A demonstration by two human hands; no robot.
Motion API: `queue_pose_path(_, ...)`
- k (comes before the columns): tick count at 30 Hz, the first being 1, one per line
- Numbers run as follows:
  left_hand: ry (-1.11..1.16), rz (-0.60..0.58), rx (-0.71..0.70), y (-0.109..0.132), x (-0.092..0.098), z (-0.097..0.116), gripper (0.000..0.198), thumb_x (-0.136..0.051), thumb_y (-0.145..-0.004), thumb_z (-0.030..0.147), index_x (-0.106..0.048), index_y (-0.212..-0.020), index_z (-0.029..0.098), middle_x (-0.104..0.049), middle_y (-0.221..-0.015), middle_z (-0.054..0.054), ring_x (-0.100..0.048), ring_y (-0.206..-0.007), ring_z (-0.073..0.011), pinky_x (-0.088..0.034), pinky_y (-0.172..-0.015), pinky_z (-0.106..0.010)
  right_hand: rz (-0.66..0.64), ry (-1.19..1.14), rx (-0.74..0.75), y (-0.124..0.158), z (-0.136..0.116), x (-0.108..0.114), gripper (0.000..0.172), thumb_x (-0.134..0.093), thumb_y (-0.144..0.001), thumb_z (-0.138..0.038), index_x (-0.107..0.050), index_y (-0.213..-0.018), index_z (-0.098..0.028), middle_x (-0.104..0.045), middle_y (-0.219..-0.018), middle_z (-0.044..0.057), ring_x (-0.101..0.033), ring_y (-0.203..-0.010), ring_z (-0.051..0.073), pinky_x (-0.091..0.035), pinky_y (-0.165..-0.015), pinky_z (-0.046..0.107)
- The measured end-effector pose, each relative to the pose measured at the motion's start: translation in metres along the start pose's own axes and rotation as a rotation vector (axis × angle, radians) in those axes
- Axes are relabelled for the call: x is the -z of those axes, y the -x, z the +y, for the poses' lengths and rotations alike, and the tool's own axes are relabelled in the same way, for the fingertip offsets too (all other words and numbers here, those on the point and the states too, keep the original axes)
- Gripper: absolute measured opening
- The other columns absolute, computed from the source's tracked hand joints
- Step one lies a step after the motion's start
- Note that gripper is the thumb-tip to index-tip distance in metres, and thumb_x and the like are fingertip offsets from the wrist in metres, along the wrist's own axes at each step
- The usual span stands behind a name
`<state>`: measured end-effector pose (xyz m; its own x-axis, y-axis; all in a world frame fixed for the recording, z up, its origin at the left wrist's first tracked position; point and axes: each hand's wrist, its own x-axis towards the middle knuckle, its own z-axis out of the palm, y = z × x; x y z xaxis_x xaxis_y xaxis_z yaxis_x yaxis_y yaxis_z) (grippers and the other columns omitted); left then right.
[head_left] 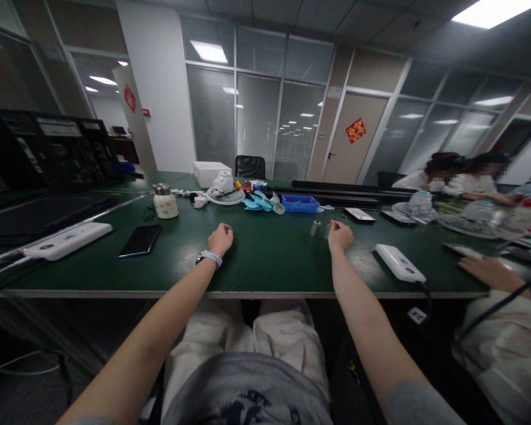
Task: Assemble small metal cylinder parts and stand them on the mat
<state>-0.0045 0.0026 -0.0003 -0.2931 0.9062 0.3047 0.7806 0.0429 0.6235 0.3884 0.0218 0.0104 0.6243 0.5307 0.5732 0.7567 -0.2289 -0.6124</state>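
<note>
Head view: right hand [341, 236], fingers curled inward against a small blurred grey shape [327, 231]; cannot tell whether they pinch it. Left hand [221, 239] loosely closed above the worktop [274, 262]; grip hidden. Metal cylinder [315, 228] stands roughly upright just beside the right fingers. Judged stiff, smooth, perhaps slippery, light enough for one hand; best held around its sides. Farther out: blue tray [299, 208], light-blue fan blades [259, 203].
</note>
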Motion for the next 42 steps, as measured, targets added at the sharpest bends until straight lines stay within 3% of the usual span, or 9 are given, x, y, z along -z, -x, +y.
queue_pose_path(9,0.012,-0.018,0.005,0.002,0.003,0.003,0.024,-0.044,-0.087,0.029,-0.061,-0.104,0.024,-0.073,-0.093,-0.008,-0.067,-0.09,-0.0243,-0.046,-0.081,-0.035,-0.024,0.046,-0.013,0.002,-0.004,0.0,0.038,-0.042,-0.09,-0.036,-0.072,-0.108,-0.022,-0.062,-0.1,0.014,-0.056,-0.093,0.026,-0.039,-0.08,0.038)
queue_pose_path(14,0.001,-0.021,0.007,0.002,0.003,0.003,0.024,-0.044,-0.087,0.029,-0.061,-0.103,0.024,-0.072,-0.091,-0.008,-0.067,-0.092,-0.0261,-0.046,-0.082,-0.036,0.113,0.098,0.225,0.01,-0.016,-0.004,0.043,-0.043,-0.089,-0.041,-0.064,-0.121,-0.021,-0.051,-0.125,0.014,-0.04,-0.116,0.028,-0.027,-0.098,0.047)
queue_pose_path(17,-0.013,-0.018,-0.006,0.002,0.002,0.002,0.025,-0.044,-0.087,0.029,-0.061,-0.103,0.024,-0.072,-0.093,-0.008,-0.066,-0.093,-0.0261,-0.046,-0.083,-0.036,0.072,0.192,0.324,0.016,-0.023,-0.01,0.042,-0.047,-0.086,-0.048,-0.069,-0.109,-0.02,-0.044,-0.134,0.014,-0.028,-0.127,0.029,-0.015,-0.105,0.052)
queue_pose_path(21,-0.015,-0.024,-0.008,0.002,0.002,0.002,0.025,-0.044,-0.087,0.03,-0.061,-0.103,0.024,-0.072,-0.094,-0.008,-0.067,-0.092,-0.0251,-0.046,-0.083,-0.036,0.007,0.297,0.311,0.019,-0.024,-0.017,0.044,-0.057,-0.079,-0.052,-0.072,-0.098,-0.015,-0.037,-0.14,0.018,-0.017,-0.133,0.032,-0.007,-0.106,0.056)
queue_pose_path(28,0.003,-0.021,-0.015,0.004,0.003,0.005,0.026,-0.046,-0.088,0.033,-0.062,-0.106,0.024,-0.073,-0.093,-0.007,-0.067,-0.089,-0.023,-0.047,-0.081,-0.033,-0.034,0.199,0.312,0.02,-0.025,-0.01,0.042,-0.061,-0.077,-0.054,-0.073,-0.093,-0.017,-0.039,-0.139,0.016,-0.019,-0.133,0.032,-0.008,-0.106,0.058)
queue_pose_path(32,0.099,-0.028,-0.153,0.008,0.001,0.01,0.034,-0.046,-0.089,0.045,-0.064,-0.108,0.024,-0.072,-0.089,-0.006,-0.066,-0.082,-0.0206,-0.047,-0.073,-0.029,-0.07,-0.001,0.439,0.048,-0.058,-0.006,0.039,-0.063,-0.075,-0.056,-0.074,-0.091,-0.023,-0.042,-0.139,0.011,-0.022,-0.132,0.031,-0.012,-0.107,0.055)
queue_pose_path(35,0.173,-0.027,-0.31,0.013,0.002,0.016,0.039,-0.046,-0.089,0.05,-0.066,-0.11,0.024,-0.072,-0.086,-0.004,-0.064,-0.08,-0.0185,-0.046,-0.073,-0.027,-0.205,-0.179,0.519,0.087,-0.097,-0.012,0.037,-0.064,-0.074,-0.057,-0.074,-0.09,-0.025,-0.051,-0.132,0.01,-0.027,-0.131,0.031,-0.017,-0.106,0.053)
queue_pose_path(39,0.169,-0.004,-0.43,0.02,0.006,0.023,0.04,-0.045,-0.091,0.048,-0.068,-0.112,0.024,-0.072,-0.096,-0.004,-0.061,-0.087,-0.0185,-0.045,-0.081,-0.028,-0.354,-0.312,0.635,0.136,-0.142,-0.019,0.031,-0.067,-0.073,-0.053,-0.074,-0.089,-0.027,-0.054,-0.128,0.007,-0.029,-0.132,0.029,-0.015,-0.108,0.05)
queue_pose_path(42,0.144,0.001,-0.49,0.022,0.008,0.026,0.037,-0.045,-0.092,0.045,-0.069,-0.11,0.024,-0.07,-0.105,-0.004,-0.058,-0.093,-0.0187,-0.041,-0.089,-0.031,-0.389,-0.328,0.698,0.155,-0.157,-0.019,0.026,-0.066,-0.075,-0.047,-0.073,-0.09,-0.026,-0.053,-0.128,0.007,-0.029,-0.133,0.028,-0.015,-0.108,0.049)
